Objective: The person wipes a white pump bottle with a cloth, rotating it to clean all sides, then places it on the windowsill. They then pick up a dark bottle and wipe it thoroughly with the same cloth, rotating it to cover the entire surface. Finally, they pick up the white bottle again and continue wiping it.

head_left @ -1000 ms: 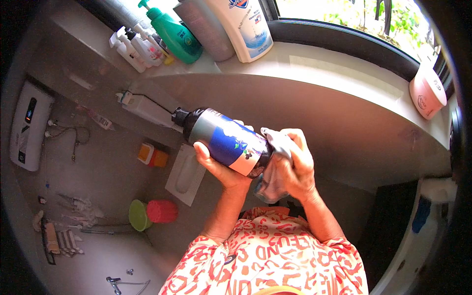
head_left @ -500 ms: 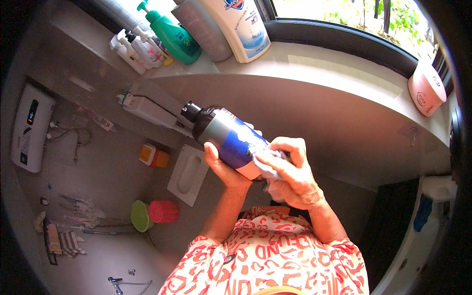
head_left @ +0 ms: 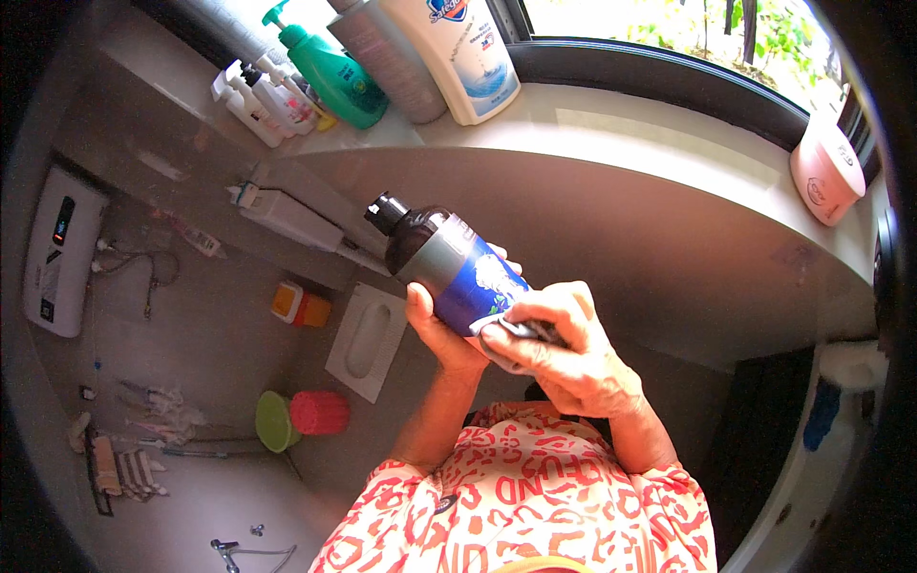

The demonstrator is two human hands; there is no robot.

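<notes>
A dark bottle with a blue and grey label and a black pump top (head_left: 457, 260) is held tilted in front of me, its top toward the upper left. My left hand (head_left: 441, 329) is closed around its body from below, thumb on the near side and fingertips showing past the far side. In my right hand (head_left: 573, 353) a crumpled greyish cloth (head_left: 511, 346) is pinched and pressed against the label near the bottle's base. The base itself is hidden behind the cloth and my fingers.
On the window ledge (head_left: 611, 119) stand a green pump bottle (head_left: 334, 76), a cream bottle (head_left: 468, 67), a grey bottle (head_left: 396, 62) and a pink tub (head_left: 827, 177). Below lie a squat toilet (head_left: 365, 342), a green bucket (head_left: 275, 420) and a red basket (head_left: 320, 411).
The bottle has turned slightly in my left hand, showing more of the label's white flower. My right hand and the cloth have shifted a little down along the label.
</notes>
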